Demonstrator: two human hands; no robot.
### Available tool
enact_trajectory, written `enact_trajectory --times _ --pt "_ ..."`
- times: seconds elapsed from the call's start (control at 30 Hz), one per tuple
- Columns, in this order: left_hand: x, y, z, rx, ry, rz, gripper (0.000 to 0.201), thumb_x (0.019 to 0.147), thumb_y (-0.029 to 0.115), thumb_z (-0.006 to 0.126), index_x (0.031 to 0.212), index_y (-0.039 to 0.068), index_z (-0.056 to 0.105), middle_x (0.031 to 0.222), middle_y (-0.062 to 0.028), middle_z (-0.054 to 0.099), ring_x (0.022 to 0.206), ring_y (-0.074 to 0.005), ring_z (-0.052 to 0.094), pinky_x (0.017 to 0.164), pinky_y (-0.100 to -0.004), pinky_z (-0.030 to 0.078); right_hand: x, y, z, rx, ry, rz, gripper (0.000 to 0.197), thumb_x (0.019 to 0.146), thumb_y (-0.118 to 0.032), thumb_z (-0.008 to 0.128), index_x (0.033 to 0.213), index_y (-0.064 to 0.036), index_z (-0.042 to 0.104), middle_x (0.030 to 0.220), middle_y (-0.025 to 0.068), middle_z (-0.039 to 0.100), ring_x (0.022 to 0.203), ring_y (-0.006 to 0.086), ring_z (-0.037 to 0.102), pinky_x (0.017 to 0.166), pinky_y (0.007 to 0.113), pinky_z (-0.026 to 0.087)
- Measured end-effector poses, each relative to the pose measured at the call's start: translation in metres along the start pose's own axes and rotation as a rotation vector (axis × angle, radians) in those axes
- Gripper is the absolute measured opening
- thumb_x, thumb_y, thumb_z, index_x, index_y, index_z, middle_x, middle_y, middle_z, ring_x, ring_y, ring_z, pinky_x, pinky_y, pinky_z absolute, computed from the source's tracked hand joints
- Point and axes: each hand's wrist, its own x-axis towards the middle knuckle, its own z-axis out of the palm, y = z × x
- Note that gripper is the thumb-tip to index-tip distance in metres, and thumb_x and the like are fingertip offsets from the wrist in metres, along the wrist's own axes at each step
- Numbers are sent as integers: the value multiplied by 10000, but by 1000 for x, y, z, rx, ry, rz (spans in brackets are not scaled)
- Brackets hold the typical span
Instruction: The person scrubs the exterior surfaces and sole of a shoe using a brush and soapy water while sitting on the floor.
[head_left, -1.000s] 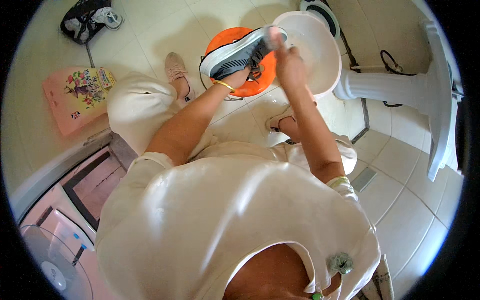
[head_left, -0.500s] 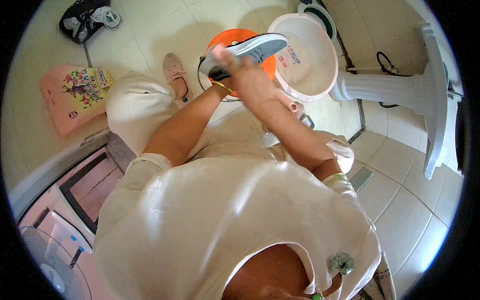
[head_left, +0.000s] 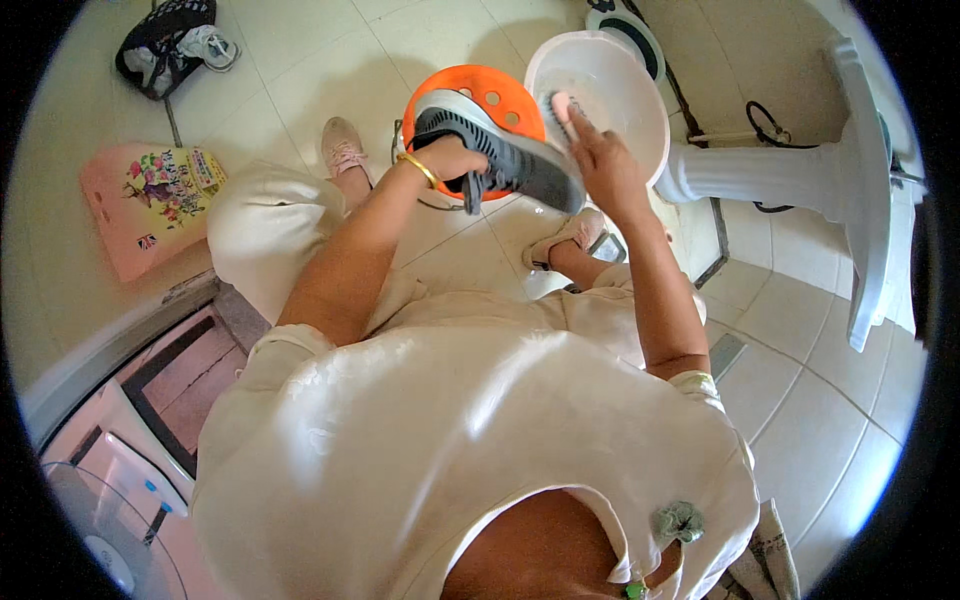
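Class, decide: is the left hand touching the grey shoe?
Touching. The head view shows the left hand with its fingers wrapped over the grey shoe, gripping it.

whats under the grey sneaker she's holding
Under the dark grey sneaker with white sole sits a round orange plastic stool with holes. The sneaker and left hand cover its near half.
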Motion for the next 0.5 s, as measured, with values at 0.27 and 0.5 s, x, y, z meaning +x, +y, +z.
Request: enact_trajectory --times 0.27,0.5 --pt "12 -21 22 -655 438 37 467 719 304 684 1011 -38 557 901 -95 613 812 -179 603 684 -293 482 -25 -21 -5 40 -179 -10 399 852 -188 483 1250 -200 451 842 179 539 766 333 564 674 412 456" --pt "0 -17 28 -367 578 30 400 735 268 636 892 -93 564 816 -176 608 778 -260 598 675 -326 452 1 -53 24 -279 -222 -126 479 811 -139 491 1275 -201 390 969 157 516 807 284 582 642 373 502"
